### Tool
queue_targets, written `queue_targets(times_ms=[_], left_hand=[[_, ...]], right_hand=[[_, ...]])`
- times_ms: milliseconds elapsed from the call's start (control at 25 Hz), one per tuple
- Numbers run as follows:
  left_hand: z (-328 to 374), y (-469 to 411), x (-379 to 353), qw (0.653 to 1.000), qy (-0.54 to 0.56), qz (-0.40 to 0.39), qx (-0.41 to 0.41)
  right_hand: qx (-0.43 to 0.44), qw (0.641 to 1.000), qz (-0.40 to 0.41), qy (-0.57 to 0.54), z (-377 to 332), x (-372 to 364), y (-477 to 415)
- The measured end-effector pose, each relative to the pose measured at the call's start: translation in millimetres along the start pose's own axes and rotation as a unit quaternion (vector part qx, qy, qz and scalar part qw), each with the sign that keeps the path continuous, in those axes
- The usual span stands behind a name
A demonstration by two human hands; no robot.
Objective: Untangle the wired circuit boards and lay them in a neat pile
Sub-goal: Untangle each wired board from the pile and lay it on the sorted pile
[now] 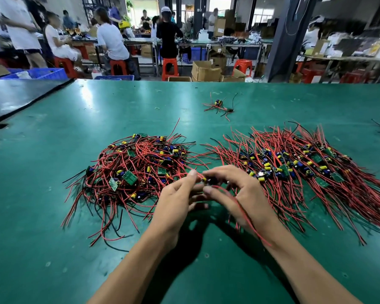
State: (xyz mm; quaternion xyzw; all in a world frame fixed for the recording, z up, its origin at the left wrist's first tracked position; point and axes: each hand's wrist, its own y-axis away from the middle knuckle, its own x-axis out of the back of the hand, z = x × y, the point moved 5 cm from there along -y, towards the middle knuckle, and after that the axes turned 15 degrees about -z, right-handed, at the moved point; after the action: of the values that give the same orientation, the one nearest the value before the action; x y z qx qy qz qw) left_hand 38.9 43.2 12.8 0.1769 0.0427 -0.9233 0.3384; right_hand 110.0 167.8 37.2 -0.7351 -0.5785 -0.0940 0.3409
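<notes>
A tangled heap of small circuit boards (138, 170) with red and black wires lies left of centre on the green table (53, 249). To the right, a combed-out pile of boards (298, 167) lies with its wires fanned out side by side. Between the two, just above the table, my left hand (176, 202) and my right hand (241, 194) together pinch one small wired board (210, 180). Its red wire (246, 218) trails back over my right wrist. Fingers hide most of that board.
Two or three loose wired boards (221, 106) lie farther back on the table, with a small rubber band (156, 108) to their left. A dark mat (15, 97) covers the far left. Beyond the table's far edge are people, red stools (169, 69) and cardboard boxes (205, 71).
</notes>
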Motion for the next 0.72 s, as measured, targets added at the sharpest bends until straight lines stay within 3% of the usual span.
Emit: queue_targets(times_ms=[80,240,400,560,720], left_hand=[[3.0,0.1,3.6,1.000,0.013,-0.012,-0.007],[5.7,0.4,6.3,0.998,0.063,-0.013,-0.012],[6.0,-0.3,11.2,0.995,0.095,0.014,-0.019],[5.6,1.4,5.1,0.997,0.069,-0.039,0.004],[-1.0,3.8,-11.6,0.991,0.053,-0.116,0.046]], right_hand=[[0.015,0.999,-0.042,0.028,-4.1,-8.1,-1.1],[0.012,0.998,-0.059,-0.031,-6.9,-1.6,0.0],[0.005,0.998,-0.043,-0.040,-8.3,-3.5,-0.1],[-0.088,0.985,0.017,-0.146,7.4,3.6,-1.3],[-0.143,0.929,-0.138,-0.311,12.4,-10.6,0.1]])
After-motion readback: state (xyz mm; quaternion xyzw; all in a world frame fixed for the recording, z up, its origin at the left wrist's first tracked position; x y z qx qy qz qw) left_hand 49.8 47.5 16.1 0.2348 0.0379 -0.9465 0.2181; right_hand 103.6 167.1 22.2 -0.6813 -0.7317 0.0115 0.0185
